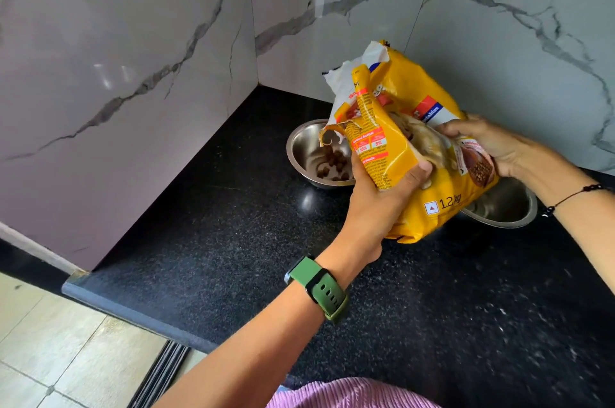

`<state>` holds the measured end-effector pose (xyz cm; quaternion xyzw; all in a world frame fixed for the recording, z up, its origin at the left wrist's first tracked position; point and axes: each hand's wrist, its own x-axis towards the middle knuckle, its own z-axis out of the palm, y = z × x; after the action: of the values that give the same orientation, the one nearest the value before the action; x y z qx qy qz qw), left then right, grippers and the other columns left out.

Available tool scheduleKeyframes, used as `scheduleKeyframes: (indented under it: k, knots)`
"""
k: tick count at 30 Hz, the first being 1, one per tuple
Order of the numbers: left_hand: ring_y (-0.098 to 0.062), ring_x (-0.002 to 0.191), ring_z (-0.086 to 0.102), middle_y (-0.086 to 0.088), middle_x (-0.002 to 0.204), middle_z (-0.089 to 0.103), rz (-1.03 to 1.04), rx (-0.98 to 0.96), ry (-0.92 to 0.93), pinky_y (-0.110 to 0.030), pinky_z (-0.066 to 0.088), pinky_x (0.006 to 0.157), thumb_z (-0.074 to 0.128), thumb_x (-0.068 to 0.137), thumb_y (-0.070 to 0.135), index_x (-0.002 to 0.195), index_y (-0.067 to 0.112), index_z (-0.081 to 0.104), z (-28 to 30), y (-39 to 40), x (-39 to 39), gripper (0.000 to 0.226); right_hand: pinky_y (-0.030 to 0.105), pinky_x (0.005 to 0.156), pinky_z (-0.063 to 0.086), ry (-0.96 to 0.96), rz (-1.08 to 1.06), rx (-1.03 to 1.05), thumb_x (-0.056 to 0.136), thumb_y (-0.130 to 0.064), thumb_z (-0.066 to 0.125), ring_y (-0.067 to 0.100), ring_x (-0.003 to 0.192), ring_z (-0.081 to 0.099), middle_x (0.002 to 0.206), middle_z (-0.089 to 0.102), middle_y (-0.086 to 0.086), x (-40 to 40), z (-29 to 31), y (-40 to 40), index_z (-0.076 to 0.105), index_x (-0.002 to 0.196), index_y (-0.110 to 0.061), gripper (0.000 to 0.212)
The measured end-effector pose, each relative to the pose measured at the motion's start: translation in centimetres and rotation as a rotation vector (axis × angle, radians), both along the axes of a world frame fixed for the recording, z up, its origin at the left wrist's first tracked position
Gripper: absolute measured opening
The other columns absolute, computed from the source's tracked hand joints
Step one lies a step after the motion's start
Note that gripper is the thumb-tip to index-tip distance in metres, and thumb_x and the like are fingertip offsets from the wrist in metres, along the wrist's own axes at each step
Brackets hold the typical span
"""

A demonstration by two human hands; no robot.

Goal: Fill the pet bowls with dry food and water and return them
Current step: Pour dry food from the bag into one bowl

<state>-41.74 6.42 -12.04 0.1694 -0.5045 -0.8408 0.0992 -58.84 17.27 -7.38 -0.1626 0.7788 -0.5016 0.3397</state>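
A yellow pet food bag (404,101) is tilted with its torn mouth down and to the left, over a steel bowl (304,149) in the counter's corner. Brown kibble (332,163) falls from the mouth and several pieces lie in that bowl. My left hand (382,197) grips the bag's front from below. My right hand (489,144) holds the bag's bottom end from the right. A second steel bowl (506,207) stands to the right, half hidden behind the bag; I cannot see what is in it.
The black speckled counter (233,241) meets marble-look wall tiles (133,58) at the left and back. Its front left edge drops to a beige tiled floor (50,341). A green watch (319,291) is on my left wrist.
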Motion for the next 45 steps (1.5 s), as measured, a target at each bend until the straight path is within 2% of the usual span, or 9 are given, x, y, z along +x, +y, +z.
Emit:
scheduleKeyframes:
  k: [4,7,14,21,25,30,35,39,45]
  knots:
    - [-0.018,0.109,0.063,0.003,0.126,0.062,-0.038,0.085,-0.039,-0.040,0.053,0.091,0.070,0.082,0.031,0.140,0.032,0.031,0.0,0.0,0.0,0.070,0.027,0.051,0.056,0.025,0.010,0.097,0.067,-0.031,0.063,0.017,0.050,0.067,0.063,0.072,0.002,-0.2,-0.2,0.0,0.060,0.094,-0.018,0.031]
    - [-0.017,0.108,0.063,0.003,0.125,0.062,-0.032,0.065,-0.030,-0.037,0.054,0.089,0.071,0.081,0.031,0.140,0.033,0.030,0.0,-0.1,-0.1,0.072,0.028,0.051,0.056,0.010,-0.013,0.036,0.085,-0.023,0.058,0.017,0.050,0.066,0.063,0.071,0.002,-0.2,-0.4,0.1,0.059,0.096,-0.019,0.011]
    - [-0.015,0.109,0.062,0.005,0.126,0.061,-0.022,0.066,-0.026,-0.036,0.053,0.090,0.070,0.082,0.031,0.141,0.032,0.030,0.1,0.3,-0.2,0.071,0.030,0.055,0.057,0.018,0.019,0.088,0.063,-0.033,0.061,0.018,0.054,0.068,0.066,0.072,0.003,-0.4,-0.1,0.0,0.061,0.095,-0.019,0.035]
    - [-0.010,0.104,0.064,0.008,0.120,0.063,0.028,-0.010,-0.006,-0.029,0.054,0.086,0.072,0.079,0.030,0.140,0.033,0.031,-0.2,0.3,-0.3,0.073,0.027,0.050,0.057,-0.021,-0.007,-0.005,0.071,-0.025,0.063,0.017,0.051,0.067,0.063,0.071,0.003,-0.6,-0.5,0.2,0.062,0.096,-0.014,0.027]
    - [-0.016,0.107,0.064,0.004,0.125,0.062,-0.011,0.125,-0.049,-0.035,0.055,0.086,0.069,0.081,0.035,0.140,0.032,0.033,-0.2,0.5,-0.4,0.069,0.027,0.050,0.056,-0.009,0.010,0.117,0.067,-0.030,0.064,0.019,0.050,0.067,0.065,0.072,0.006,-0.7,-0.4,-0.1,0.062,0.097,-0.012,0.036]
    - [-0.017,0.109,0.063,0.003,0.124,0.063,0.035,0.047,-0.023,-0.042,0.050,0.097,0.073,0.079,0.033,0.139,0.032,0.034,-0.4,1.1,-0.2,0.072,0.026,0.051,0.057,0.011,0.000,0.028,0.069,-0.025,0.066,0.018,0.053,0.068,0.066,0.072,0.003,-0.4,0.0,0.2,0.062,0.095,-0.016,0.028]
    - [-0.020,0.108,0.065,0.001,0.126,0.063,-0.026,0.117,-0.055,-0.043,0.054,0.090,0.069,0.080,0.038,0.139,0.029,0.036,-0.4,0.9,-0.5,0.068,0.028,0.052,0.057,0.025,0.019,0.147,0.065,-0.032,0.065,0.020,0.052,0.067,0.067,0.072,0.006,-0.5,0.1,0.3,0.065,0.094,-0.012,0.035]
    - [-0.020,0.109,0.064,0.002,0.127,0.062,-0.029,0.104,-0.061,-0.045,0.053,0.092,0.069,0.080,0.037,0.139,0.030,0.035,-0.6,0.9,-0.5,0.068,0.025,0.049,0.056,0.052,0.004,0.140,0.081,-0.025,0.064,0.017,0.051,0.067,0.063,0.072,0.003,-0.3,0.1,0.5,0.063,0.093,-0.013,0.017]
    - [-0.017,0.108,0.064,0.003,0.125,0.063,-0.008,0.038,-0.042,-0.043,0.053,0.093,0.071,0.079,0.036,0.139,0.030,0.036,-0.6,0.9,-0.7,0.069,0.026,0.051,0.056,0.059,-0.012,0.094,0.067,-0.029,0.066,0.018,0.053,0.067,0.065,0.072,0.003,-0.2,0.4,0.8,0.064,0.090,-0.016,0.027]
